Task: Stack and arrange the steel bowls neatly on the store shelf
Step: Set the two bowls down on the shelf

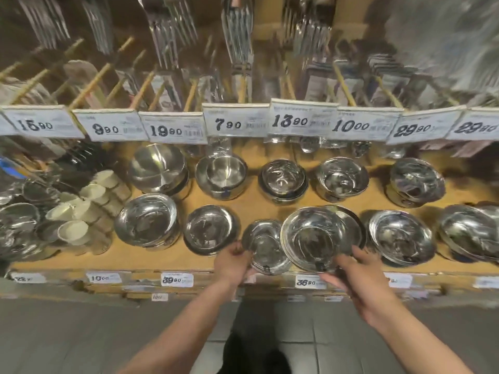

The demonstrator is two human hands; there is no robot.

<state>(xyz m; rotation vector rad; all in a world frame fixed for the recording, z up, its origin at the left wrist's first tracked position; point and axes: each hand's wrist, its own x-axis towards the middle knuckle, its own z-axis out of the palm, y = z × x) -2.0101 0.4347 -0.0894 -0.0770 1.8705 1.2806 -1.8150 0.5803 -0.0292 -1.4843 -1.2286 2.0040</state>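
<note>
Steel bowls stand in two rows on the wooden store shelf [253,203]. At the front middle, my left hand [233,261] grips the near left rim of a small steel bowl [263,245]. Beside it, my right hand [353,273] holds the near rim of a wider steel bowl [310,238], which is tilted and overlaps another wide bowl [353,225] behind it. The small bowl's right edge sits under the wider bowl's rim. Both held bowls hang partly over the shelf's front edge.
Other bowl stacks flank the hands: front left [209,228] and front right [399,237], with several more in the back row. White cups [73,230] lie at far left. Price tags [235,124] and hanging cutlery overhang the shelf. Grey tiled floor lies below.
</note>
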